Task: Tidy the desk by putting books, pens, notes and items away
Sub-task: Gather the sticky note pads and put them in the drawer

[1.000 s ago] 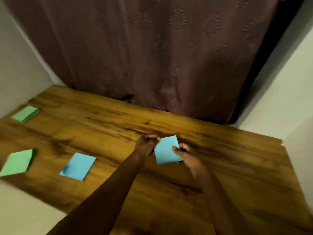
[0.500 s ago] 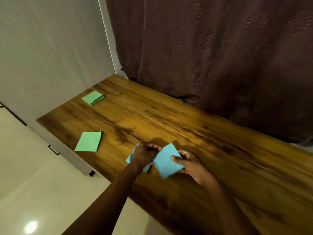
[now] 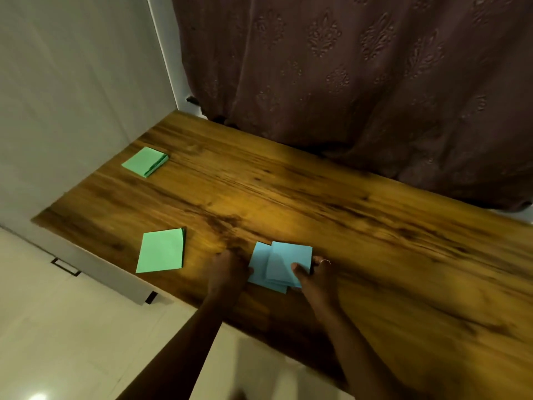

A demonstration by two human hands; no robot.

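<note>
Two blue note pads overlap near the front edge of the wooden desk (image 3: 360,226). The upper blue pad (image 3: 288,259) lies partly over the lower blue pad (image 3: 258,264). My right hand (image 3: 310,277) grips the upper pad, thumb on top. At the lower pad's left edge, my left hand (image 3: 229,269) touches it with curled fingers. A green note pad (image 3: 161,251) lies to the left near the front edge. Another green pad (image 3: 145,161) sits at the far left corner.
A dark maroon curtain (image 3: 360,82) hangs behind the desk. A pale wall (image 3: 72,82) closes off the left end. Light floor tiles (image 3: 57,327) lie below the desk's front edge.
My right hand has brought the blue pad down onto the other blue pad. The view has swung left and the green pads are closer to the middle.
</note>
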